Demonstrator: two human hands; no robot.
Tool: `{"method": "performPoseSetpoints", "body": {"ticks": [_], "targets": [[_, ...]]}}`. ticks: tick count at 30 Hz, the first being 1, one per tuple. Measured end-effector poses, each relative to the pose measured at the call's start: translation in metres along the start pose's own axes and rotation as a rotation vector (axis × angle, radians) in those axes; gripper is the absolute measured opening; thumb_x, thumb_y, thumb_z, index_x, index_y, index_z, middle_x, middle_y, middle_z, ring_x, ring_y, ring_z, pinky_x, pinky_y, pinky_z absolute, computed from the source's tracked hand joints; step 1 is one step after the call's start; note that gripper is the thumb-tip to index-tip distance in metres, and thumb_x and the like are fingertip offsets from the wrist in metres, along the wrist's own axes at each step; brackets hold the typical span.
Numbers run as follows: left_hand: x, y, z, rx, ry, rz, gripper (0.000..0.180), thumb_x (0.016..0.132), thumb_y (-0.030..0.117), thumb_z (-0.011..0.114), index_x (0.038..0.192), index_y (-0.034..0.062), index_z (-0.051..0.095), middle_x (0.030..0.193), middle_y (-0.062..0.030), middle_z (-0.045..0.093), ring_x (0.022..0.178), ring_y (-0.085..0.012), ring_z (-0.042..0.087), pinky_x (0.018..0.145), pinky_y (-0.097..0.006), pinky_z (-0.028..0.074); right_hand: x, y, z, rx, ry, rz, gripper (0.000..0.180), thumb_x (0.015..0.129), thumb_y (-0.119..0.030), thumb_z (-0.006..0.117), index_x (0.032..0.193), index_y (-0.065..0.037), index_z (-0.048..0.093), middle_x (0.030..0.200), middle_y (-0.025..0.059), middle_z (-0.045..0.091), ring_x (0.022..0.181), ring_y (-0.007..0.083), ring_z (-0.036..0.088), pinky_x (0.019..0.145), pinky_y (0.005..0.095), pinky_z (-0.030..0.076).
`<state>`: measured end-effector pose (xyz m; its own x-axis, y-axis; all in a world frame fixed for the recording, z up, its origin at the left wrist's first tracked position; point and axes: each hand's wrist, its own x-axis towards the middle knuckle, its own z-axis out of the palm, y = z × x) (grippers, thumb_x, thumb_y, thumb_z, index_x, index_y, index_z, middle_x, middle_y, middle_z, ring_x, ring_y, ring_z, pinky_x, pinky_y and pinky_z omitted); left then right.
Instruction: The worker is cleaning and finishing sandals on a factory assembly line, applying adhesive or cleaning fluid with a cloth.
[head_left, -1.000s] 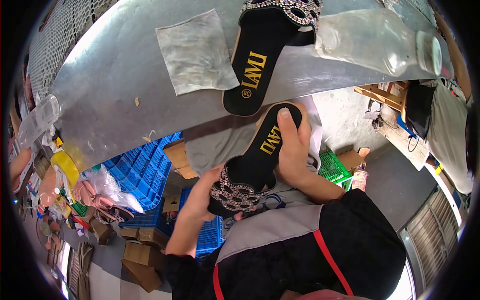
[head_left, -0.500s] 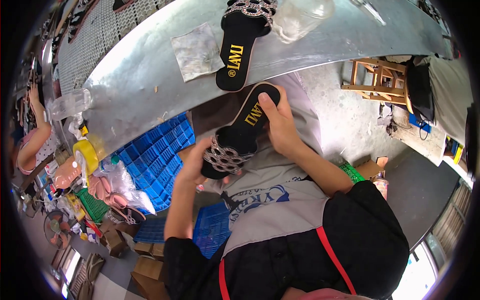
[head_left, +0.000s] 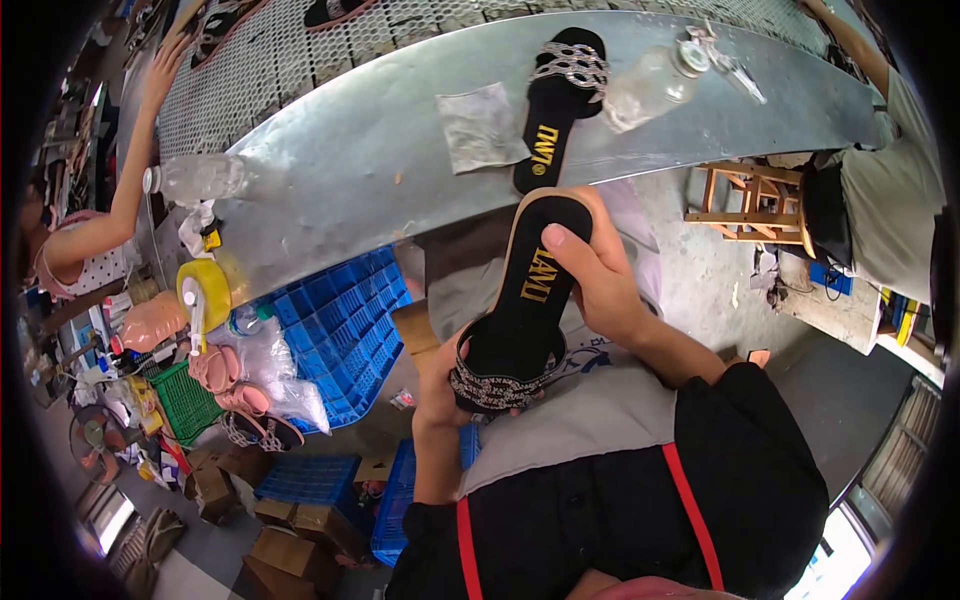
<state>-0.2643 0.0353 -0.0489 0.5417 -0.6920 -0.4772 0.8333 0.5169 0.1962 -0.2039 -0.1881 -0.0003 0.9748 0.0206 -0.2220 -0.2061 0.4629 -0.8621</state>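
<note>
Held over my lap is a black slide sandal (head_left: pixel 510 318) with a jewelled strap and yellow lettering on the insole. My right hand (head_left: pixel 608 290) grips its heel end, thumb pressed on the insole. My left hand (head_left: pixel 435 385) holds the strap end, its fingers partly hidden behind the sandal. On the metal table (head_left: pixel 350 175), just beyond, lies a matching sandal (head_left: pixel 556 112), heel toward me. Beside it on the left is a stained white cloth square (head_left: pixel 482 128).
A clear bottle (head_left: pixel 652 88) lies right of the table sandal; another bottle (head_left: pixel 205 178) is at the left. A mesh conveyor (head_left: pixel 330 58) runs behind. Blue crates (head_left: pixel 340 335) stand below left, a wooden stool (head_left: pixel 745 212) right. Co-workers' arms (head_left: pixel 125 185) show at both sides.
My view has shifted, so the table appears lower and further right. The held sandal has turned more upright, its strap end tipped toward me. Both hands keep their grip.
</note>
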Motion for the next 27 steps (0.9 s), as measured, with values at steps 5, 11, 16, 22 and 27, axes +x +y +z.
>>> {"method": "performPoseSetpoints", "body": {"ticks": [5,11,16,22,27], "targets": [[0.002,0.02,-0.005,-0.125,-0.168,-0.036,0.068,0.1,0.045,0.048,0.147,-0.0033,0.038,0.126,-0.0337,0.059,0.09,-0.0508,0.069,0.055,-0.048,0.062,0.012,-0.006,0.02,-0.134,-0.038,-0.044,0.03,0.105,-0.017,0.057,0.128,-0.002,0.046,0.111,0.001,0.054,0.101,0.0061,0.049,0.093,0.024,0.042],[-0.011,0.044,-0.027,-0.137,-0.234,-0.103,0.066,0.1,0.046,0.045,0.145,-0.0022,0.042,0.126,-0.0319,0.06,0.092,-0.0503,0.069,0.054,-0.047,0.061,0.02,-0.005,0.035,-0.24,-0.074,0.005,0.033,0.105,-0.022,0.057,0.131,-0.005,0.046,0.109,0.0013,0.055,0.087,0.0045,0.055,0.058,0.0204,0.046],[-0.014,0.077,-0.035,0.304,0.177,-0.124,0.059,0.101,0.044,0.047,0.139,-0.0007,0.051,0.114,-0.0237,0.069,0.087,-0.0383,0.073,0.055,-0.044,0.061,0.027,0.008,0.003,-0.25,-0.061,0.141,0.026,0.105,-0.025,0.054,0.123,-0.007,0.056,0.1,-0.0005,0.062,0.075,0.0038,0.057,0.051,0.0216,0.047],[-0.011,0.099,-0.037,0.589,0.133,-0.31,0.052,0.101,0.047,0.051,0.122,0.0013,0.065,0.096,-0.0135,0.074,0.076,-0.0228,0.073,0.054,-0.036,0.06,0.001,0.015,-0.023,-0.351,-0.159,0.321,0.025,0.106,-0.03,0.053,0.112,-0.006,0.059,0.082,0.0016,0.062,0.053,0.0072,0.06,0.041,0.021,0.042],[0.005,0.078,-0.03,0.65,0.112,-0.121,0.067,0.103,0.059,0.042,0.123,-0.0002,0.065,0.103,-0.0105,0.073,0.085,-0.0214,0.072,0.068,-0.033,0.059,-0.014,0.002,-0.061,-0.314,-0.286,0.366,0.023,0.107,-0.029,0.052,0.107,-0.006,0.055,0.074,0.0022,0.058,0.046,0.0103,0.059,0.039,0.0221,0.042]]}}
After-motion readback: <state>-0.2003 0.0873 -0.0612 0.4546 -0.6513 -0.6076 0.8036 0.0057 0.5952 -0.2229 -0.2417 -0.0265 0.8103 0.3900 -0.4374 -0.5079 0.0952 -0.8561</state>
